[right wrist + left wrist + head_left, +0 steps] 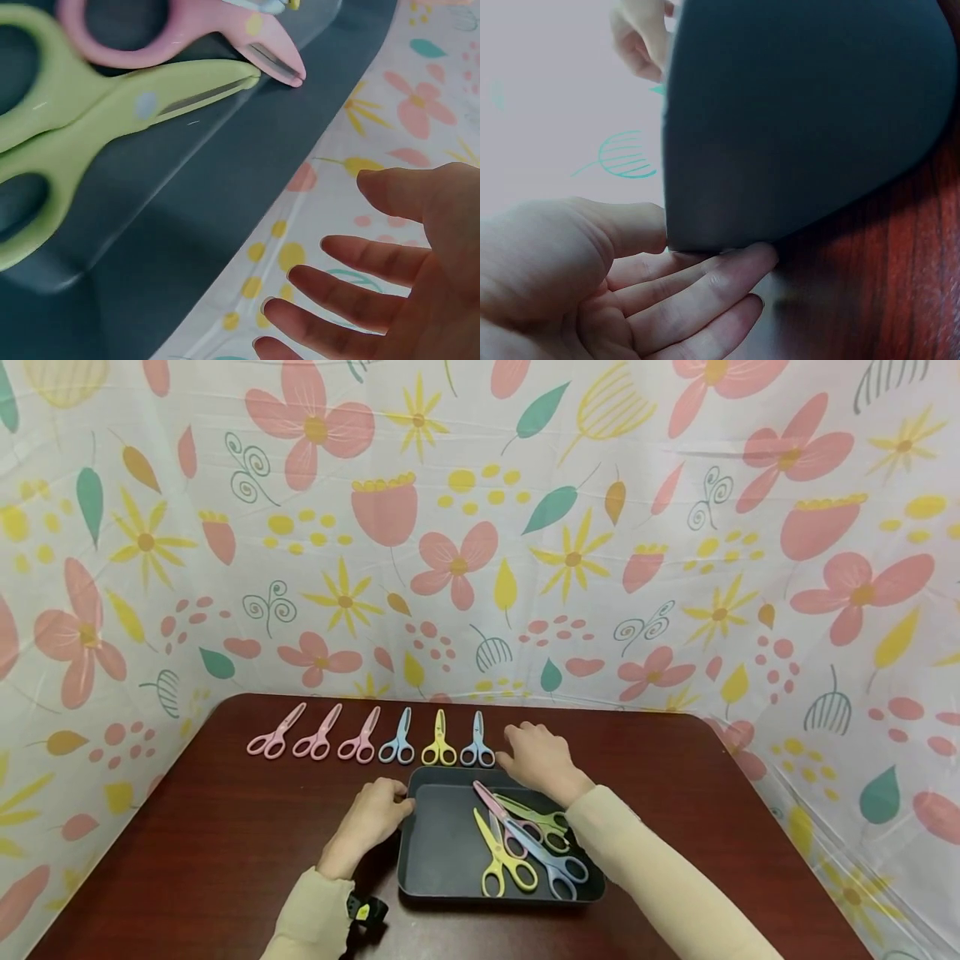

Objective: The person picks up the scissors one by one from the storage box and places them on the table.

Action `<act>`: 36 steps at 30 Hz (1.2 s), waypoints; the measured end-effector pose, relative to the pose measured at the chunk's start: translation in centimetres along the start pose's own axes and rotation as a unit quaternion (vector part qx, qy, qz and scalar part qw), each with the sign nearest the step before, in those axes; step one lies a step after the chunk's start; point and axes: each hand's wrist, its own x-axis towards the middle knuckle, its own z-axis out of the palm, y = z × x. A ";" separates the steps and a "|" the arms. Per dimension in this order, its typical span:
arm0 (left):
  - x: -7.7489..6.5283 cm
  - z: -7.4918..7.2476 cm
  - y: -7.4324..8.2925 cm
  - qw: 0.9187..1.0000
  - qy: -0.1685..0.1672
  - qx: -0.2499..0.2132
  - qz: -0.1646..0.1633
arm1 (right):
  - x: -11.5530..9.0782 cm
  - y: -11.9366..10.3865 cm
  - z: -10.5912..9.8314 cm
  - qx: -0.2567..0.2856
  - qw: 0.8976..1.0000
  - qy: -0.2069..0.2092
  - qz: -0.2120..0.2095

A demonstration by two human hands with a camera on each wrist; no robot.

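My left hand [372, 818] grips the left rim of a dark grey tray [438, 852], thumb at the edge and fingers against its outer side. In the tray lie yellow scissors [498, 858], blue scissors [546, 858], pink scissors [492, 802] and green scissors [534, 814], partly overlapping. My right hand [542, 760] hovers over the tray's far side, its fingers spread and empty in the right wrist view. Just left of its fingertips are blue scissors [477, 737], the right end of a row on the table.
Leftward along the row come yellow scissors [439, 735], more blue scissors [402, 735] and three pink pairs of scissors [364, 733], blades pointing away. A flower-patterned curtain [480, 635] hangs behind the dark red table [225, 835]. A small black device [367, 910] sits at my left wrist.
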 end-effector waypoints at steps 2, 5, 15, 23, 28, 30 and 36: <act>0.0 0.0 0.0 1.000 0.000 0.000 0.000 | -0.6 0.4 0.0 0.000 1.000 0.009 -0.009; 0.0 0.0 0.1 1.000 0.000 -0.003 0.000 | -1.6 0.8 -0.1 -0.001 0.999 0.022 -0.023; -0.2 0.0 0.1 1.000 -0.002 -0.011 -0.003 | -4.1 1.6 0.0 -0.003 0.996 0.052 -0.071; 0.0 0.1 0.1 1.000 -0.002 -0.010 -0.007 | -6.1 2.2 0.1 -0.016 0.994 0.060 -0.094; 0.0 0.1 0.1 1.000 -0.001 -0.006 -0.008 | -7.1 2.5 0.2 -0.026 0.992 0.066 -0.107; 0.0 0.1 0.1 1.000 -0.002 -0.007 -0.008 | -7.5 2.7 0.2 -0.026 0.991 0.066 -0.110; -0.1 0.1 0.2 1.000 0.000 -0.007 -0.006 | -8.9 2.9 0.0 -0.019 0.989 0.072 -0.131</act>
